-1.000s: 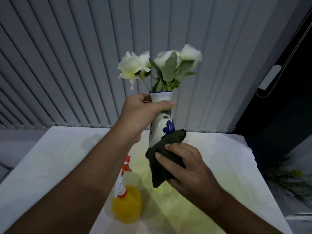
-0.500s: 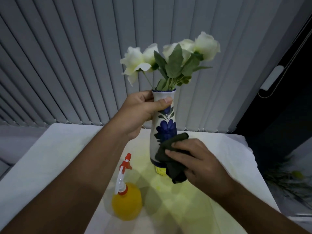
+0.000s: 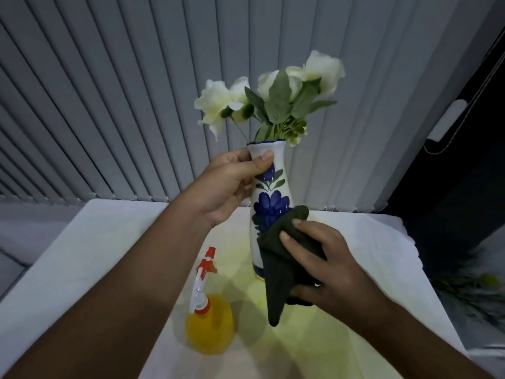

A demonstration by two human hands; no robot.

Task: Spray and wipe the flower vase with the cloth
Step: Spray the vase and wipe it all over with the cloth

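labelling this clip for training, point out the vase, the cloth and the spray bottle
vase (image 3: 270, 207), head view, on the blue flower painted on its body
cloth (image 3: 276, 274), head view, on its dark hanging fold
spray bottle (image 3: 209, 325), head view, on its yellow body

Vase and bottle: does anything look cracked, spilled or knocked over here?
Nothing stands out. The vase looks whole in the left hand, the right hand presses the cloth to it, and the spray bottle stands upright; no puddle shows on the table.

Left grip (image 3: 226, 184) raised, curled tight, right grip (image 3: 328, 263) lower and nearer, pinching closed.
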